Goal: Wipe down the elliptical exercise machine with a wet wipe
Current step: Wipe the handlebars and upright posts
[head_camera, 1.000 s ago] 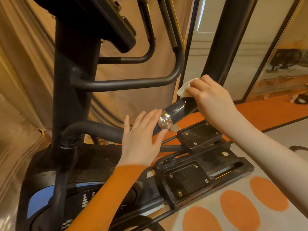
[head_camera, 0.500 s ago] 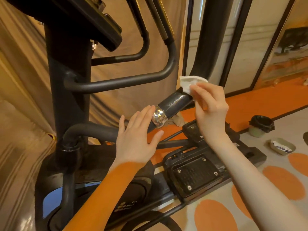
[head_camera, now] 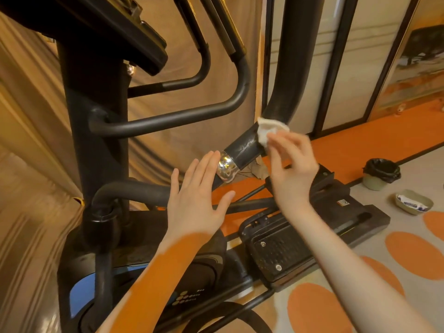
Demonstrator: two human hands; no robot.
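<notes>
The black elliptical machine (head_camera: 96, 145) fills the left and middle of the head view. Its thick right arm (head_camera: 286, 68) comes down and bends toward a chrome ring (head_camera: 225, 168). My right hand (head_camera: 292, 164) pinches a crumpled white wet wipe (head_camera: 266, 129) against the bend of that arm. My left hand (head_camera: 199, 198) is flat with fingers spread, fingertips beside the chrome ring, holding nothing. A black foot pedal (head_camera: 278, 251) lies below my right forearm.
A small bin lined with a black bag (head_camera: 380, 174) stands on the floor at the right, with a shallow dish holding a wipe packet (head_camera: 413, 201) near it. Beige curtains hang behind the machine. Glass panels stand at the back right. Orange spots mark the floor.
My right hand has slid the wipe up the arm from near the chrome ring to the bend. The left hand stays by the ring. The view has shifted, showing the bin and dish.
</notes>
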